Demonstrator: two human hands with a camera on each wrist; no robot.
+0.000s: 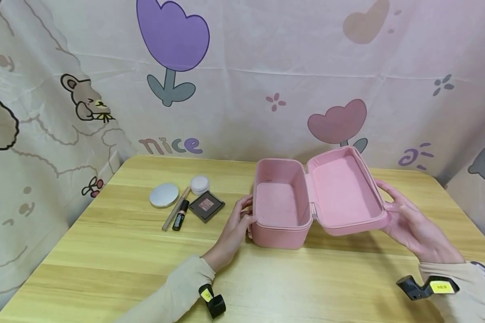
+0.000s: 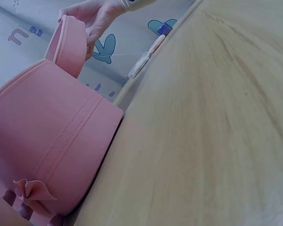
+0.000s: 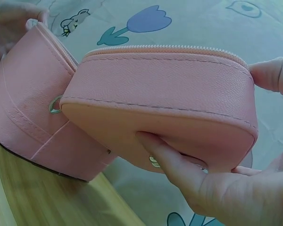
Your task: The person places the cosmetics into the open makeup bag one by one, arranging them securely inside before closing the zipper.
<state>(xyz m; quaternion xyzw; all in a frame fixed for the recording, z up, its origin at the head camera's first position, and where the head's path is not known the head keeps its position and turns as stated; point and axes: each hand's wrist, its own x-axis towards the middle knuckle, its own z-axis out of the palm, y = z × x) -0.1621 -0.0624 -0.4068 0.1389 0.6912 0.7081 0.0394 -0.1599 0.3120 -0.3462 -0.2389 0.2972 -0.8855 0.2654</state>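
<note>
A pink zip-up cosmetic case (image 1: 281,235) sits on the wooden table with its pink lining in view. Its lid (image 1: 345,188) is swung out to the right on the hinge strip and tilted above the table. At the case's left wall, my left hand (image 1: 236,229) holds the side; its fingertips show beside a small pink bow (image 2: 35,189) in the left wrist view. My right hand (image 1: 418,224) grips the lid's far right end, thumb at the zipped rim and fingers under the outer face, as the right wrist view shows.
Left of the case lie a silver round compact (image 1: 164,195), a slim pencil (image 1: 175,211), a black-capped tube (image 1: 180,216), a small white jar (image 1: 200,184) and a dark square palette (image 1: 207,206). A printed curtain (image 1: 242,121) hangs behind the table's back edge.
</note>
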